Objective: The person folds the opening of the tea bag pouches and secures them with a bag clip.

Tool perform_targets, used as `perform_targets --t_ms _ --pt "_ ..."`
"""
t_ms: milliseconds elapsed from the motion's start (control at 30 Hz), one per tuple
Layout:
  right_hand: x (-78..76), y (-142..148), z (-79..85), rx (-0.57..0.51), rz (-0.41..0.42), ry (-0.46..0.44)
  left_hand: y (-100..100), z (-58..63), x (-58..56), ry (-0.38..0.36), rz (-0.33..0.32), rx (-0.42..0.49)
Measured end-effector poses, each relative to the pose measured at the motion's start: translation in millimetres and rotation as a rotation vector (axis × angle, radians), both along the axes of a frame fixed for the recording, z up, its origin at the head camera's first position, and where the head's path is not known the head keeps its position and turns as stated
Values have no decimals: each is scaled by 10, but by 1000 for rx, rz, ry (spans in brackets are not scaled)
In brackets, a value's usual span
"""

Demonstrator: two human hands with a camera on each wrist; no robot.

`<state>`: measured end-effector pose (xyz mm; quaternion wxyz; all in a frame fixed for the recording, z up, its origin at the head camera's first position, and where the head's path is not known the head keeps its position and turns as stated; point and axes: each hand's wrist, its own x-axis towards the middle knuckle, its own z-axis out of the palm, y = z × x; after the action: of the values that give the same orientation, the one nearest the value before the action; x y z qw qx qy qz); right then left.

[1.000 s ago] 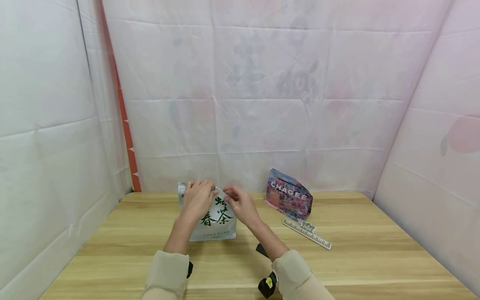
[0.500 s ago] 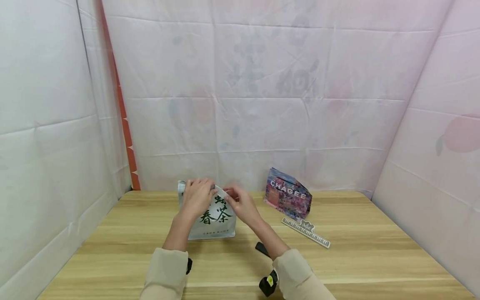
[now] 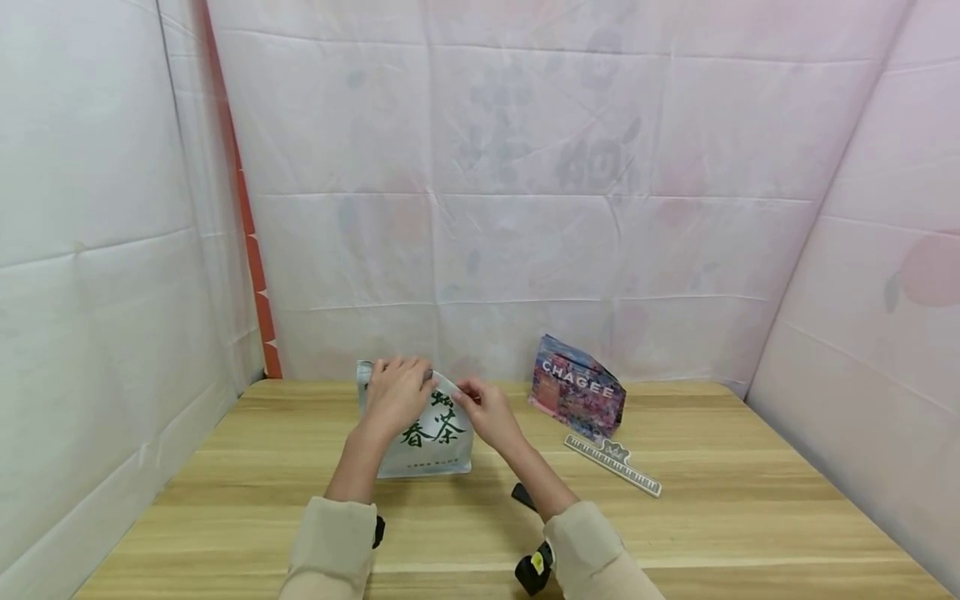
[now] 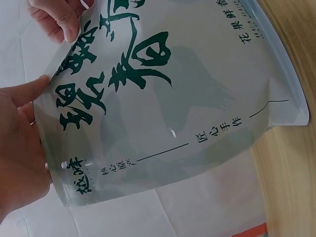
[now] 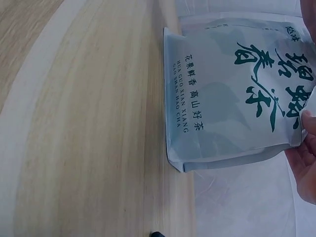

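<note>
A pale green-white tea pouch (image 3: 442,454) with dark green brush characters stands on the wooden table, its top edge raised. My left hand (image 3: 396,396) grips the pouch's top edge at its left part; in the left wrist view the thumb of that hand (image 4: 19,153) lies on the printed face. At the upper right corner my right hand (image 3: 491,414) pinches the edge between thumb and fingers. The right wrist view has this hand (image 5: 303,158) at the bent corner. A small dark piece shows beside the left fingers, too small to identify.
A purple and pink CHAGEE pouch (image 3: 576,392) stands to the right at the back. Before it lies a long white bar with a piano-key pattern (image 3: 615,467). A black object (image 3: 522,496) lies partly behind the right forearm. White fabric walls (image 3: 525,250) surround the table.
My right fingers have shifted slightly to the right and down along the pouch's top edge. The left hand keeps its place.
</note>
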<state>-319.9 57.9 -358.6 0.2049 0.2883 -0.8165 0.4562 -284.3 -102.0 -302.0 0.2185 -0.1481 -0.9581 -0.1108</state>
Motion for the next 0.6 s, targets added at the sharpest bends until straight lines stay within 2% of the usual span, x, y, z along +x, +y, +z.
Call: perform_targets --t_ms 167,333,467,600 --pt "0 -1 3 -6 -15 -5 4 -1 13 13 -4 -2" --pt "-5 6 -6 -13 -9 -24 9 -37 -1 66 8 -2" --pt "-6 27 -21 -19 18 -24 22 -52 -23 98 26 1" --pt "6 67 -20 0 49 -15 32 -53 -35 96 40 -1"
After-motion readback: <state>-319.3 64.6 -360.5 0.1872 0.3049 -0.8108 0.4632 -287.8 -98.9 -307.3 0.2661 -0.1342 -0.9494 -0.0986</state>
